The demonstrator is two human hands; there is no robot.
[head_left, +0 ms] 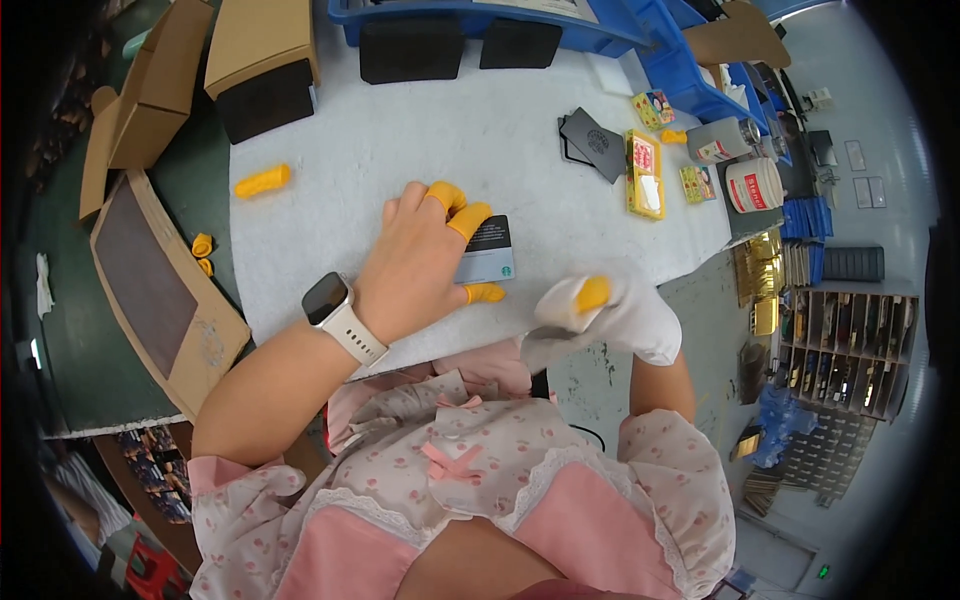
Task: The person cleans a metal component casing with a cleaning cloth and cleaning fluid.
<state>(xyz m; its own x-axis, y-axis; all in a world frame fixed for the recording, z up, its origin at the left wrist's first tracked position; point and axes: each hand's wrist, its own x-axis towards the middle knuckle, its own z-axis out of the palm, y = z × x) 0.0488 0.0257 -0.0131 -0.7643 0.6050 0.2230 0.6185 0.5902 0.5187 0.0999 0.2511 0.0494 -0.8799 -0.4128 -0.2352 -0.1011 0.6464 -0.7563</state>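
Note:
My left hand (408,258), in yellow finger cots with a pale watch at the wrist, grips a small black and grey-blue card (492,262). The card rests on the white cloth surface (340,130); its left part is hidden under my fingers. Thumb and fingers press at its opposite edges. To the right, near the table's front edge, my right hand (605,312) is wrapped in a white cloth (645,315), closed around it. A yellow-capped fingertip shows through the folds, and this hand is smeared by motion. The cloth is apart from the card.
A yellow finger cot (262,180) lies at left. Dark cards (597,143), a yellow box (645,175), a clear bottle (722,141) and a white jar (753,186) stand or lie at right. Blue bins (600,40) line the back; cardboard boxes (262,45) stand back left.

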